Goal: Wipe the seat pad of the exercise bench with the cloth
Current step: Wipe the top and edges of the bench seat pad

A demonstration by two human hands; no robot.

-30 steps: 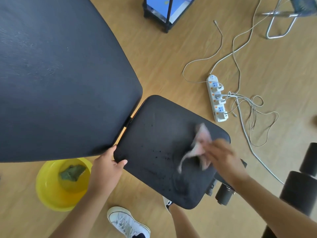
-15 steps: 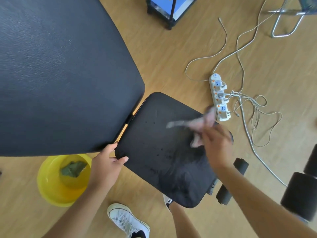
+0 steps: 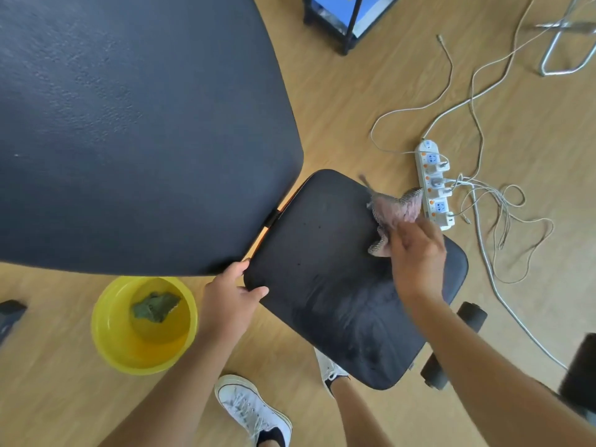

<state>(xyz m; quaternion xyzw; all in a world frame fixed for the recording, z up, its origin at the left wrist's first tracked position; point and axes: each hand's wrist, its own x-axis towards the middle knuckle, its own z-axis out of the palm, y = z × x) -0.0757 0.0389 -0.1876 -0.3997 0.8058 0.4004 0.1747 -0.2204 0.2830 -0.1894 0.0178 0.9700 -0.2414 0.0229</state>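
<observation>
Seat pad (image 3: 325, 269) of the exercise bench, black and with rounded corners, lies in the middle of the view, just beside the large dark backrest pad (image 3: 129, 130) that fills the upper left; a narrow gap with an orange glow separates the two. On the near half of the seat pad the surface shows pale smeared streaks, and some small dark specks are scattered on the part toward the backrest. The right hand (image 3: 416, 253) is over the far right part of the seat pad, with its fingers closed on a crumpled pinkish cloth (image 3: 395, 209). The cloth sticks out past the fingers toward the far edge of the pad, and one thin corner of it points up; both hand and cloth are a little blurred, so I cannot tell how much of the cloth touches the pad. The left hand (image 3: 230, 300) grips the near left corner of the seat pad, thumb on top and the other fingers curled around the edge. On the wooden floor (image 3: 371, 101), near the left forearm, stands a yellow basin (image 3: 142, 324) with a dark green rag (image 3: 154, 306) inside. A white power strip (image 3: 433, 185) with white cables (image 3: 493, 201) lies on the floor beyond the pad's right side. Two white sneakers (image 3: 251, 411) are visible below the pad.
</observation>
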